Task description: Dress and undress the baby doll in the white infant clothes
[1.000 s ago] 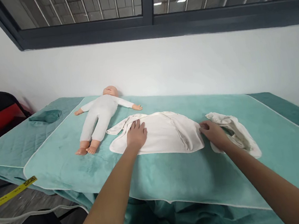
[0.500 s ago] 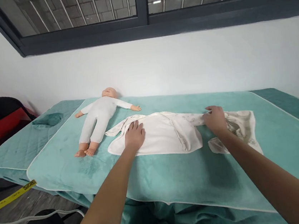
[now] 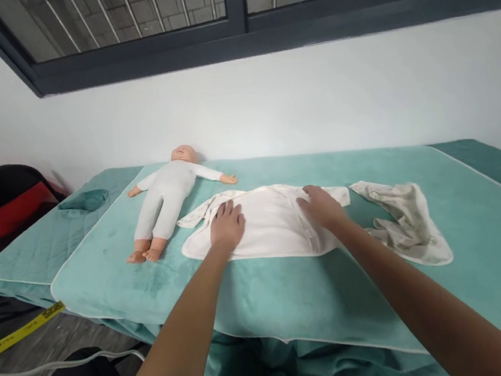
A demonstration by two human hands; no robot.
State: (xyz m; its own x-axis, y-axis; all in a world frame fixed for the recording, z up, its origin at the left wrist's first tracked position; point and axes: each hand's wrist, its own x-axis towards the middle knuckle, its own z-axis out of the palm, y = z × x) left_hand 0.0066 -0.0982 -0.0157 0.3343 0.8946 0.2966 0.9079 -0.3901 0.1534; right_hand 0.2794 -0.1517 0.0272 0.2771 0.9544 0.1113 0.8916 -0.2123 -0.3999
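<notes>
The left hand (image 3: 228, 227) spreads its grip flat on the white garment (image 3: 270, 222), which lies upon the green cover (image 3: 285, 298); the right hand (image 3: 324, 207) (grip loosely extended, grasping nothing) touches the other side.

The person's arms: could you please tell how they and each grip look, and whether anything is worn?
The left forearm and right forearm are bare, sleeveless and tapering. The left grip and right grip are ungloved hands; no rings, watch or markings show.

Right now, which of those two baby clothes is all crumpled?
The crumpled garment farther from the doll; the other garment lies spread under the left hand and right hand.
</notes>
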